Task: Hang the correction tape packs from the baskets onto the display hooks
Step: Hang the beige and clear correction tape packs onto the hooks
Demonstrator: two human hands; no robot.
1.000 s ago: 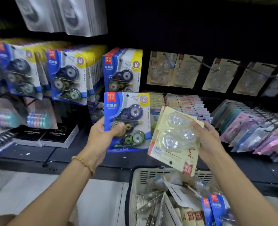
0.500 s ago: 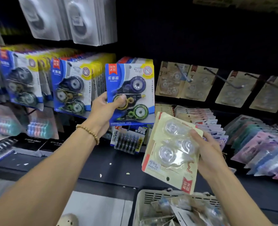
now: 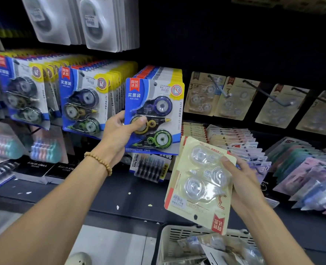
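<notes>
The left hand point(image 3: 118, 133) grips a blue pack point(image 3: 154, 115) of three correction tapes by its left edge, thumb curled over the front blister and the other fingers hidden behind the card. The pack is upright, held flat against the front of a row of like packs point(image 3: 158, 73) on a hook; whether its hole is on the hook cannot be told. Two more rows of blue packs point(image 3: 81, 100) hang to its left.

The right hand point(image 3: 242, 180) holds a cream pack point(image 3: 198, 184) of three clear tapes, upside down and tilted, thumb on the blister and the remaining fingers behind the card. It is below and right of the blue pack, above the basket point(image 3: 169, 238) at the bottom edge, where more packs lie.

Cream packs point(image 3: 202, 94) hang on hooks point(image 3: 219, 88) at the upper right, each hook with few packs. Below them, on the dark shelf point(image 3: 120, 194), lie fanned rows of pastel packs point(image 3: 302, 169).
</notes>
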